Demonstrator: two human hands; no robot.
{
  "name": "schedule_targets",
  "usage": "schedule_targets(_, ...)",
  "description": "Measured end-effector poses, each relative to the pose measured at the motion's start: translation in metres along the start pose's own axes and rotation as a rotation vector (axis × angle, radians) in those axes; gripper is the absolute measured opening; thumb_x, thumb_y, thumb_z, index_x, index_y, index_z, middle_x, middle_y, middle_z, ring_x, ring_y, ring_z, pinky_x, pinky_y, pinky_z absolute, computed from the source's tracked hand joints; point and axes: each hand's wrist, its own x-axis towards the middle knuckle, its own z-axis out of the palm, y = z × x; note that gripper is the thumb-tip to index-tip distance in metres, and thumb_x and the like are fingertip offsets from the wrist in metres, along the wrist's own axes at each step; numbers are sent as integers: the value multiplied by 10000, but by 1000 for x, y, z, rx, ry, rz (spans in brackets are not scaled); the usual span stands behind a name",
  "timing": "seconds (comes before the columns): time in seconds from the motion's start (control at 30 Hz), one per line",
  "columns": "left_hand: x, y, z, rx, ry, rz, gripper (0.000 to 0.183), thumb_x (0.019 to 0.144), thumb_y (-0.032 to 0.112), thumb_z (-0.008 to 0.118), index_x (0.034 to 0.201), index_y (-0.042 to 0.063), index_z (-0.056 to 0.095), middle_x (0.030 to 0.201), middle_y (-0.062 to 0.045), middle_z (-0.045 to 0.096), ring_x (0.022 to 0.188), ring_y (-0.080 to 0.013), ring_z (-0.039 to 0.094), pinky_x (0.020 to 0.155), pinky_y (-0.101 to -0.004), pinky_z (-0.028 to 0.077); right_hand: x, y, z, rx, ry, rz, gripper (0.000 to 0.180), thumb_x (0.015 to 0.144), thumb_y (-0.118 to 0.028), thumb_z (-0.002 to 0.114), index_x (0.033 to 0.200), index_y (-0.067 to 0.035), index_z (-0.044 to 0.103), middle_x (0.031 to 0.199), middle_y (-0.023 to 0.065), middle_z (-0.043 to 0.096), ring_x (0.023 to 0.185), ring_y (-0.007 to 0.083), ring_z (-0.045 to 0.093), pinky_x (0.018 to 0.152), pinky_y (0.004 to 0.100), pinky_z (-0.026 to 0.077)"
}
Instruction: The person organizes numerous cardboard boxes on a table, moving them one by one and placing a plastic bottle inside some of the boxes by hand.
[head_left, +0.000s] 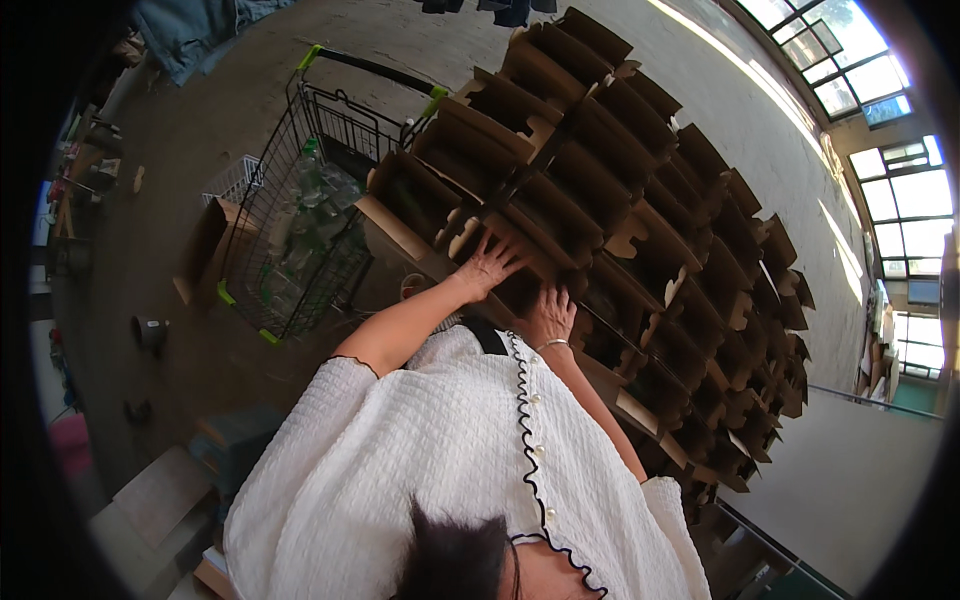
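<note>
Rows of open brown cardboard boxes (570, 195) stand packed together before me, their flaps raised. My left hand (491, 266) lies with fingers spread on the edge of one box near my body. Just right of it, my right hand (555, 311), with a bracelet at the wrist, rests on the near side of the same group, fingers fairly straight. Neither hand shows anything held in it. What the boxes under my hands contain is too dark to tell.
On the left stands a black wire shopping cart (259, 225) with green corners, holding clear and green plastic bottles (311, 187). Beside it are an open cardboard box (217, 251) and a white wire basket (238, 176). A pale panel (847, 480) stands at the lower right.
</note>
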Motion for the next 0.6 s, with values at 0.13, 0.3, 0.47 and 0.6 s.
schedule_targets(0.13, -9, 1, -20, -32, 16, 72, 1157, 657, 277, 822, 1602, 224, 157, 1645, -97, 174, 1527, -344, 128, 1197, -658, 31, -5, 7, -1, 66, 24, 36, 1096, 596, -500, 867, 1469, -30, 400, 1506, 101, 423, 1414, 340, 343, 1107, 484, 323)
schedule_targets(0.3, -38, -27, -44, -283, 137, -11, 1364, 524, 431, 925, 1605, 191, 130, 1647, -209, 54, 1525, -422, 39, 1205, -626, 42, -9, 16, 18, -36, 162, -65, 1085, 591, -492, 863, 1465, -31, 414, 1491, 100, 453, 1442, 303, 323, 1142, 493, 270)
schedule_targets(0.47, -43, -53, -11, -403, 129, -108, 1454, 506, 470, 932, 1593, 64, 56, 1604, -334, 15, 1496, -499, 59, 1210, -612, 87, -4, -7, 24, -38, 93, 22, 1149, 584, -458, 885, 1501, -25, 344, 1494, 153, 423, 1437, 332, 333, 1147, 502, 283)
schedule_targets(0.6, -37, -56, -15, -267, 29, -75, 1443, 556, 481, 910, 1582, 11, 11, 1585, -374, 35, 1486, -518, 89, 1204, -598, 124, 6, -26, 30, 113, 110, 130, 1312, 612, -383, 910, 1573, -51, 80, 1515, 368, 271, 1426, 464, 308, 1083, 457, 411)
